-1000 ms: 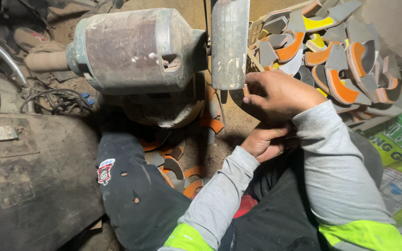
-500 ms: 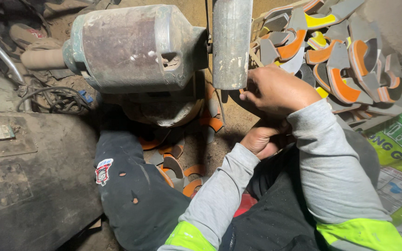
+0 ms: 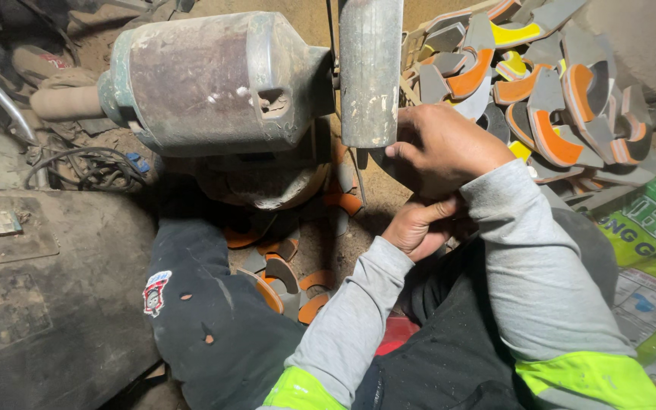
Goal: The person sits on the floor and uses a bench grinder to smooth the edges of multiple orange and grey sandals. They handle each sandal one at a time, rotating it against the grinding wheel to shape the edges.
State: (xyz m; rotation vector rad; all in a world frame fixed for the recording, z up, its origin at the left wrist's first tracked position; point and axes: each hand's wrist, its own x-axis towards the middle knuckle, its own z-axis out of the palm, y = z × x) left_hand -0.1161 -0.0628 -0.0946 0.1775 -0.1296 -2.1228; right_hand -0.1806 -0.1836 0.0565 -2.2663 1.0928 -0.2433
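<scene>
Since the earlier frame the right hand (image 3: 446, 144) has edged closer under the worn grey grinding wheel (image 3: 370, 72) at upper centre. Its fingers curl shut on a dark flat sole piece (image 3: 389, 163), pressing an edge to the wheel for trimming; its long axis (mostly hidden) cannot be told. The left hand (image 3: 419, 224), fingers curled, braces from below.

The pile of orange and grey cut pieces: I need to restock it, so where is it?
In the head view the pile of cut pieces lies upper right, beyond the right hand and right of the grinding wheel.
</scene>
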